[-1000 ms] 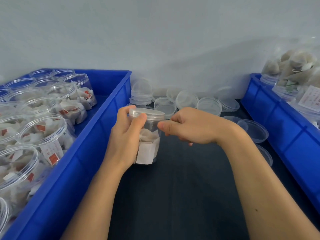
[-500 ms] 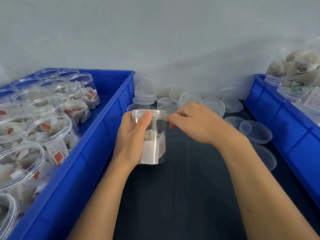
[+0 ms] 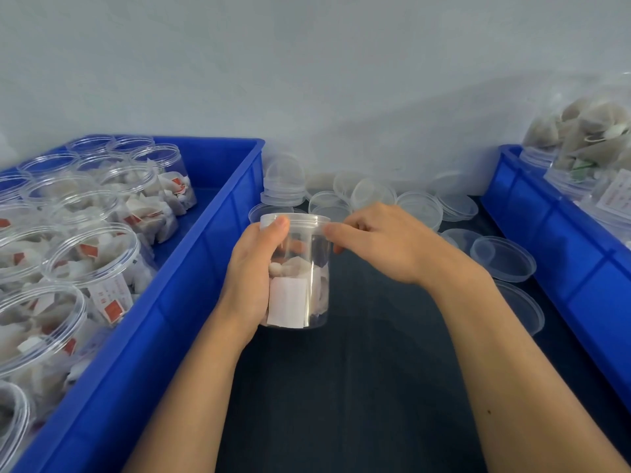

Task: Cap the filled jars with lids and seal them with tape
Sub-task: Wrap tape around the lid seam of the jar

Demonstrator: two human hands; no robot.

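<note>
A clear plastic jar [image 3: 300,285] with white sachets inside stands upright on the dark table, a clear lid [image 3: 300,220] on top. My left hand [image 3: 254,278] wraps around the jar's left side, thumb on the lid's rim. My right hand [image 3: 382,244] rests its fingertips on the right edge of the lid. Loose clear lids [image 3: 423,206] lie scattered behind the jar against the wall. No tape is visible.
A blue crate [image 3: 191,302] at left holds several open filled jars [image 3: 95,261]. Another blue crate [image 3: 563,244] at right holds capped jars [image 3: 580,158]. More lids [image 3: 505,257] lie beside the right crate. A dark mat [image 3: 341,387] covers the table in front.
The jar has shifted slightly toward me and stands more upright; my right hand's fingertips slid along the lid's right rim while my left hand kept its hold.
</note>
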